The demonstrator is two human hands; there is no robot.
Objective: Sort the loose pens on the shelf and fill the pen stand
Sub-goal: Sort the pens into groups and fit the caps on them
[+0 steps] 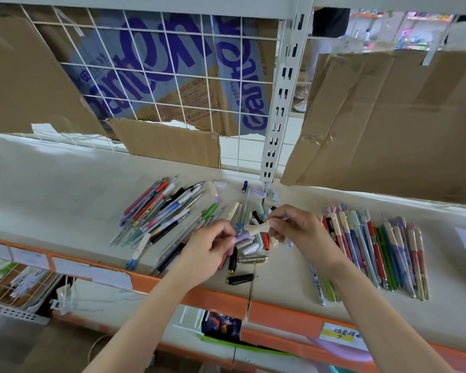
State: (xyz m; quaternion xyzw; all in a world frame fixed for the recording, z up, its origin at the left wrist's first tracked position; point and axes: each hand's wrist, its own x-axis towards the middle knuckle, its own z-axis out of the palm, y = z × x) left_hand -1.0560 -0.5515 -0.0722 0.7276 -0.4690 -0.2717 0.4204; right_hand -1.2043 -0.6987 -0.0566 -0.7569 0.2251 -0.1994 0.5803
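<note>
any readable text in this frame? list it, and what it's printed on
"Ganten": big purple brand letters, sideways, on the cardboard box behind the wire grid.
"PURIFIED WATER": small print on the same box.
Yellow shelf tag: handwritten, unreadable.
White edge labels and pen barrels: too small.

Two bare forearms here, no sleeves in view; left hand (213, 246) and right hand (296, 227) wear no gloves, rings or watch.

A stationery shop is shown. Many pens (156, 214) are laid on a white shelf (51, 189) with an orange edge strip (280, 310), where paper price labels (342, 335) are fixed. Slotted metal uprights (283, 98), a wire grid back (172, 76) and more stocked shelves (414, 25) behind are seen.
</note>
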